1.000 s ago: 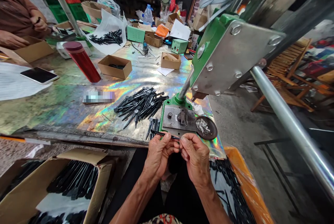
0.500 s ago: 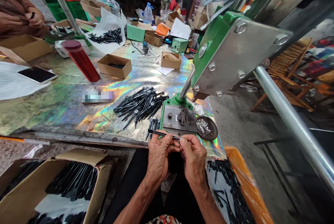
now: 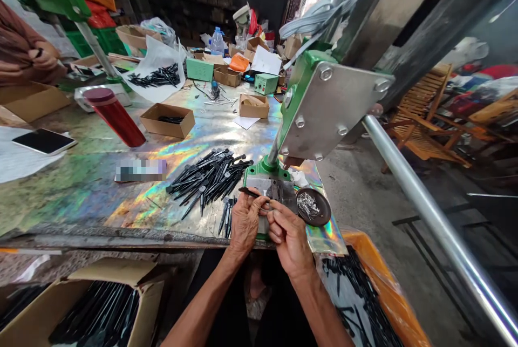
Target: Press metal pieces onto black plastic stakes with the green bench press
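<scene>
My left hand (image 3: 244,220) is closed around a slim black pointed piece (image 3: 250,192), which lies at a slant over the front of a small green hand press. The fingertips of my right hand (image 3: 290,232) are pinched together at the piece's right end; whatever tiny part they may hold is hidden. Just beyond my hands sits the press's metal base plate (image 3: 265,181). Right of it, a round dark dish (image 3: 322,218) holds small silvery pins (image 3: 308,205). A heap of similar black pieces (image 3: 214,175) lies left of the press, with a few more beside my left hand.
The press's grey-plated head (image 3: 324,112) and long steel lever (image 3: 429,206) rise at the right. Below are a cardboard box (image 3: 148,304) and an orange bin (image 3: 384,277) of black pieces. A red flask (image 3: 117,120) and a phone (image 3: 44,142) are left; another person's hand (image 3: 43,58) is beyond.
Both hands have moved forward, up to the press base, with the black piece between them. The piece is tilted more, and the camera view has shifted.
</scene>
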`<state>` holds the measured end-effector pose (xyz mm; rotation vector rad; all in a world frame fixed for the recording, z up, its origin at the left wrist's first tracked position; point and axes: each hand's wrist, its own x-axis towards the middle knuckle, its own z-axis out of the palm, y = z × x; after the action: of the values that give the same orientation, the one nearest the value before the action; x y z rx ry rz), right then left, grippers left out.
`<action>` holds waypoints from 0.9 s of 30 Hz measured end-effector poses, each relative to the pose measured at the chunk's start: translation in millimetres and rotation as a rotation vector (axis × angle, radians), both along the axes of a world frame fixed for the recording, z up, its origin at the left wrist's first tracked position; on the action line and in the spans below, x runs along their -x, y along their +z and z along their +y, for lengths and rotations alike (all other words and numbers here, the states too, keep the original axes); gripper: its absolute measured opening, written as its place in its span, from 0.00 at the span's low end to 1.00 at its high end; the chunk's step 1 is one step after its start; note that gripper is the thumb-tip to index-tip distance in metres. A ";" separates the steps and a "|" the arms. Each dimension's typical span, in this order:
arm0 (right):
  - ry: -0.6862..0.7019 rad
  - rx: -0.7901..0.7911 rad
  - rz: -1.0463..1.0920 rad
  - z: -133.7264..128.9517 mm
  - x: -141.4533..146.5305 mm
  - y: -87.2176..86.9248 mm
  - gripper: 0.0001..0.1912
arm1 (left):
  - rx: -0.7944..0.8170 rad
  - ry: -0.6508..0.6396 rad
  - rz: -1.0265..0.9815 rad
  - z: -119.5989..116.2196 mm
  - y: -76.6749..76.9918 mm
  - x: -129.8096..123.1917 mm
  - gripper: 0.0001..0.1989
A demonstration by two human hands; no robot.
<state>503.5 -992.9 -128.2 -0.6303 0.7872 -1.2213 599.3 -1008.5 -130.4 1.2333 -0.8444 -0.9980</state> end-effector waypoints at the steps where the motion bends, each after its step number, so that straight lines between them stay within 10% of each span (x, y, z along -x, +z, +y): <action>1: -0.001 -0.001 -0.010 -1.5 -1.0 -0.7 0.16 | -0.003 -0.005 -0.020 -2.7 -1.3 0.1 0.11; 10: -0.029 -0.068 -0.065 -2.3 16.1 -1.1 0.17 | 0.017 -0.115 -0.111 -30.0 -9.7 0.8 0.07; 27: -0.201 0.099 0.122 49.4 111.7 104.1 0.13 | 0.015 -0.174 -0.367 -51.8 -17.9 -0.3 0.05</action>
<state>391.8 -943.5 -24.1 -0.7250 0.9130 -1.4226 599.6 -1060.3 -148.3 1.3693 -1.2603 -0.9124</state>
